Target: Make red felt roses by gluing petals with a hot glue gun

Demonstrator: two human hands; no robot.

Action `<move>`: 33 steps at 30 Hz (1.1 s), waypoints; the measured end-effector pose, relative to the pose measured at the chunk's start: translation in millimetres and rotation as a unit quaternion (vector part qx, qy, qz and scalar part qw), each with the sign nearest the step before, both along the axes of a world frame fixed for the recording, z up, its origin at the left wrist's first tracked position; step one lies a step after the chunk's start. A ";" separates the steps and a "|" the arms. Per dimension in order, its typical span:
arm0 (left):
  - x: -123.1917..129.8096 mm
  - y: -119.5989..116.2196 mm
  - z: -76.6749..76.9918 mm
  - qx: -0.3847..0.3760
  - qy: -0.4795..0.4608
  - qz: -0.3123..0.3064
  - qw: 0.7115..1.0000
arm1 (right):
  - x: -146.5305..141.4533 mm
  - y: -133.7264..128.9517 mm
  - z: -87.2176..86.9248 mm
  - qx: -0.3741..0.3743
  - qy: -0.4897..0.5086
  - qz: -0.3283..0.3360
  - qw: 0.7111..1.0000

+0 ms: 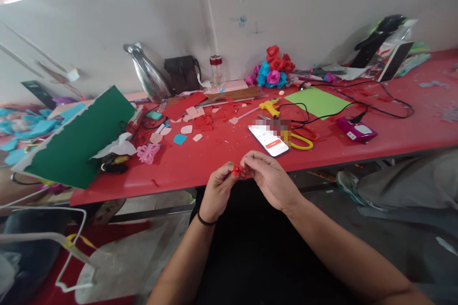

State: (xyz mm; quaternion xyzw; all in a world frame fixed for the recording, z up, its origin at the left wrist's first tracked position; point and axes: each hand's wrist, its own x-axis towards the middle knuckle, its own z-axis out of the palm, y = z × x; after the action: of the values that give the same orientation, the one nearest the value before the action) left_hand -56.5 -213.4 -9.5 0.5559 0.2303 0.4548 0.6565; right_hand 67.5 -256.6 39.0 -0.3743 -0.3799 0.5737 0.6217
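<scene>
My left hand (219,189), with a dark band at its wrist, pinches a small red paper piece (236,170) just beyond the table's front edge. My right hand (269,177) is close on the right, its thumb and fingertips pressed together at the red piece's right side; what lies between those fingertips is too small to tell. Beyond the hands a lit phone (269,140) lies on the red table (214,157), with yellow-handled scissors (300,140) beside it. Red paper scraps (203,123) and pink petal-shaped pieces (186,129) lie further left.
A yellow glue gun (270,106), green sheet (318,102) and magenta box (357,129) with cables lie right of centre. Paper flowers (275,69), a bottle (216,70) and a metal jug (148,74) stand at the back. A green board (82,143) leans at left.
</scene>
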 end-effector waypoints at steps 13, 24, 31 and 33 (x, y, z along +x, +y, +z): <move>-0.6 -0.7 3.6 0.008 0.003 0.022 1.000 | 0.2 -3.8 -3.9 0.005 -0.078 -0.021 0.997; 4.5 -0.8 10.9 -0.100 -0.057 0.088 0.989 | 4.0 0.6 -20.3 0.025 -0.167 -0.103 0.980; 4.6 -1.7 20.3 -0.143 -0.077 0.102 0.981 | -4.5 1.6 -26.0 0.042 -0.215 -0.072 0.973; 3.7 -2.0 22.5 -0.152 -0.077 0.093 0.981 | -5.3 2.3 -27.0 0.027 -0.190 -0.066 0.979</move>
State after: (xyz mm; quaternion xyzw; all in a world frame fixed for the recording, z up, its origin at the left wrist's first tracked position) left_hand -52.8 -215.3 13.0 0.3894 0.2959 0.5150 0.7039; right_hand 62.2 -254.3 12.1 -0.4844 -0.4806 0.4391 0.5845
